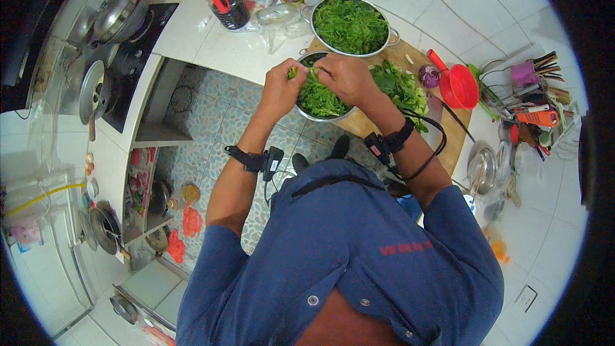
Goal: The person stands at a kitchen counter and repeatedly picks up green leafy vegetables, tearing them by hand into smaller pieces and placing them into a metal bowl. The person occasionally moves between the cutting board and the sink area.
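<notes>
My left hand (283,85) and my right hand (350,77) are close together above a metal bowl (321,118) of leafy greens (323,95). A piece of green stem (292,73) pokes out of the left fist. Between the two hands is a pale green bit of stem, pinched by the right thumb and finger; the right fingers hide part of it. Just behind the hands stands a metal colander (393,38) heaped with feathery greens (350,26). Right of my right hand, a pile of leafy stalks (399,87) lies on a wooden board (358,125).
On the board are a purple onion (429,76) and a red ladle (459,87). A dark-liquid jug (230,12) and plastic bags (278,17) stand behind left. A cooktop (137,57) with a lidded wok (122,12) is left. Utensil racks (533,101) line the right wall.
</notes>
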The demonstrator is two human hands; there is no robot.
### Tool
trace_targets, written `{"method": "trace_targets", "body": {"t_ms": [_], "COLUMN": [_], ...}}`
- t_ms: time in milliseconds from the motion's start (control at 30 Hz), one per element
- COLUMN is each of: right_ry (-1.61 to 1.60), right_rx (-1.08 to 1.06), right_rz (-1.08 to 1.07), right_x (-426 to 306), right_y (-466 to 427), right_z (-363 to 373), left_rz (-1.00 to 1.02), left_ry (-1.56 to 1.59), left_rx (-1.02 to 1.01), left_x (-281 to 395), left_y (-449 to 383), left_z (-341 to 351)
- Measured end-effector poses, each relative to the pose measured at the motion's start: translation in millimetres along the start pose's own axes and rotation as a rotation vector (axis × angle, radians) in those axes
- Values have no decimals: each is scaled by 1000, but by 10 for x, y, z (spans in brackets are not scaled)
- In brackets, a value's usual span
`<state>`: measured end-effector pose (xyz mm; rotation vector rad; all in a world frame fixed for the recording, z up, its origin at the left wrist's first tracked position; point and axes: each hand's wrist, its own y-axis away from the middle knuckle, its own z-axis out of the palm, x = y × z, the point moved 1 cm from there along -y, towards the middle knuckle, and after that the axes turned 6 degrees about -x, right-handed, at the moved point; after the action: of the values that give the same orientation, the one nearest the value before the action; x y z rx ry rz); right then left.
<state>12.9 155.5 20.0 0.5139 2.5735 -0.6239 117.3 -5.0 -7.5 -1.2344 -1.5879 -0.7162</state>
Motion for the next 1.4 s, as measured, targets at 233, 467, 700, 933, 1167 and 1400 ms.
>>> {"method": "trace_targets", "body": {"t_ms": [233, 467, 700, 933, 1167, 1400], "right_ry": [171, 19, -742, -1021, -1014, -840], "right_rx": [65, 217, 3, -85, -16, 15], "right_rz": [158, 318, 437, 427, 399, 390], "right_x": [-34, 336, 589, 445, 417, 403], "right_y": [-8, -62, -150, -85, -55, -22], "right_z": [146, -71, -233, -264, -183, -90], "left_rz": [10, -2, 24, -313, -277, -93], "left_ry": [-82, -120, -39, 578, 521, 255], "left_rx": [88, 53, 85, -125, -224, -64], "left_x": [142, 92, -112, 211, 290, 62], "left_y": [60, 83, -118, -190, -174, -234], "left_z": [138, 144, 205, 86, 149, 320]}}
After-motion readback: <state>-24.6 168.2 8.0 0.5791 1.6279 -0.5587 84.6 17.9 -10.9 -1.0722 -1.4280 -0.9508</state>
